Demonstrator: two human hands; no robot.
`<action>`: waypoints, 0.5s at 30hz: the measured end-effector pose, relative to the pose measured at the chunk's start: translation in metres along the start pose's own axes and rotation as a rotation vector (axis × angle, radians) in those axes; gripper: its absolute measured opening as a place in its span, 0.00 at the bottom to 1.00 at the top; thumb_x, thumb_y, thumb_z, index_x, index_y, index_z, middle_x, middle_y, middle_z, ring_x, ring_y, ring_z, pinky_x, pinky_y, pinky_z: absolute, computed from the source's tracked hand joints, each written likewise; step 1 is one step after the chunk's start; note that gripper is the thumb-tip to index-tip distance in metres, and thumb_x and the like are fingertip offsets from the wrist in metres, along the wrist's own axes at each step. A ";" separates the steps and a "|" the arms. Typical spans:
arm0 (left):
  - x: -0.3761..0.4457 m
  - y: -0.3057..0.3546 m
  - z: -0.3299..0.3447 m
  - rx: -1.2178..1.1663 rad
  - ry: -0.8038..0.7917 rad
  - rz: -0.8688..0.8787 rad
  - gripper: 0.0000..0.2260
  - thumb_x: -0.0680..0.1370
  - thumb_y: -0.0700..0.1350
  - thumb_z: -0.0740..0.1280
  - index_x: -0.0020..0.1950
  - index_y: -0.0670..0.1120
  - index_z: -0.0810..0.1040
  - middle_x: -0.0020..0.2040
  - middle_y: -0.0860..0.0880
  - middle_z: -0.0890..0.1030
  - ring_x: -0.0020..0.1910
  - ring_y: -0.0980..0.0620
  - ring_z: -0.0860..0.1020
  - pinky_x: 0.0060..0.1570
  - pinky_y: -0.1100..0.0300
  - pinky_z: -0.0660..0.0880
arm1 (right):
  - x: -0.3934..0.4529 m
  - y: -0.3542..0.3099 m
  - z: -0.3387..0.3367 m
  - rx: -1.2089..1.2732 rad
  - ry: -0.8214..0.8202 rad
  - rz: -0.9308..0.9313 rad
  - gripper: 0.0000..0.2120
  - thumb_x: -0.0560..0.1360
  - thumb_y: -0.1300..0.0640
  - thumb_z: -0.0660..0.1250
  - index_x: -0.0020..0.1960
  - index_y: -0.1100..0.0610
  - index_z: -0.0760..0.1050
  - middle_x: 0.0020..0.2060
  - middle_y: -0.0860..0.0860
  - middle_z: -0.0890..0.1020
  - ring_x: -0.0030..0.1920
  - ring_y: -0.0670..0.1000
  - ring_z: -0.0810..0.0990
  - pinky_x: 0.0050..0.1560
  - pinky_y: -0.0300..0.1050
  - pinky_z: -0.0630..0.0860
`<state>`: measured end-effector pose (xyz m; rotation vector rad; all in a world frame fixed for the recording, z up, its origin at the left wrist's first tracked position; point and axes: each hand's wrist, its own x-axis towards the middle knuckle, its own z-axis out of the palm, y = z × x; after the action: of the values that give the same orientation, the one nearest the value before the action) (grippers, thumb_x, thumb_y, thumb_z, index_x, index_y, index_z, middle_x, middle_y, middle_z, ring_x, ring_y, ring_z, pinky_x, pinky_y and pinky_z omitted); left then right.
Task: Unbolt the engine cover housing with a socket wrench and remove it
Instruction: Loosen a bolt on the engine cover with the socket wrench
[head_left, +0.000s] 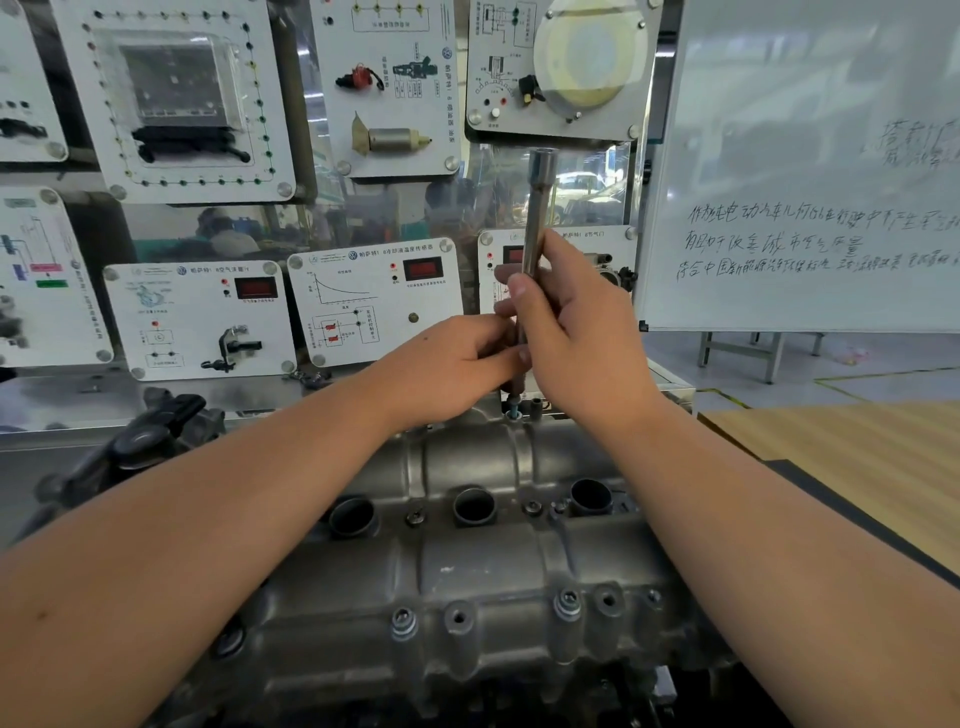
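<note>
The grey cast engine cover housing (467, 561) fills the lower middle, with three round wells across its top and several bolts along its near edge. A long steel socket extension (535, 208) stands upright over a bolt (514, 410) at the housing's far edge. My right hand (571, 332) is shut around the middle of the tool. My left hand (457, 364) pinches its lower end just above the bolt. The tool's tip is partly hidden by my fingers.
A display wall of white training panels (374, 301) with sensors stands right behind the engine. A whiteboard (810, 171) with handwriting is at the right. A wooden tabletop (857, 457) lies to the right, and a black engine part (145, 441) sits at the left.
</note>
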<state>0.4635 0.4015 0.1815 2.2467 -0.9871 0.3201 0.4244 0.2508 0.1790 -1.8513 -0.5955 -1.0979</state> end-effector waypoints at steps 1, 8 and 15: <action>0.000 0.000 0.000 0.000 -0.003 -0.011 0.11 0.83 0.53 0.64 0.51 0.47 0.79 0.32 0.59 0.79 0.28 0.61 0.73 0.31 0.63 0.71 | 0.000 0.000 0.000 0.006 -0.004 0.018 0.16 0.83 0.57 0.61 0.71 0.53 0.70 0.47 0.44 0.84 0.47 0.41 0.83 0.46 0.47 0.82; -0.001 0.006 -0.002 0.050 -0.003 0.015 0.09 0.82 0.52 0.66 0.56 0.48 0.80 0.47 0.47 0.85 0.46 0.48 0.83 0.51 0.48 0.78 | 0.001 0.002 0.000 0.016 0.008 -0.016 0.21 0.81 0.55 0.66 0.72 0.54 0.70 0.45 0.36 0.81 0.48 0.36 0.80 0.49 0.29 0.75; -0.001 0.004 0.000 -0.008 0.005 -0.016 0.10 0.83 0.51 0.65 0.54 0.45 0.80 0.39 0.54 0.84 0.33 0.58 0.78 0.37 0.60 0.75 | 0.000 -0.001 0.000 -0.024 -0.005 -0.004 0.18 0.83 0.57 0.60 0.72 0.53 0.69 0.48 0.46 0.85 0.45 0.44 0.83 0.46 0.47 0.80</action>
<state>0.4599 0.4007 0.1827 2.2445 -0.9651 0.3145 0.4238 0.2510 0.1799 -1.8749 -0.5919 -1.1073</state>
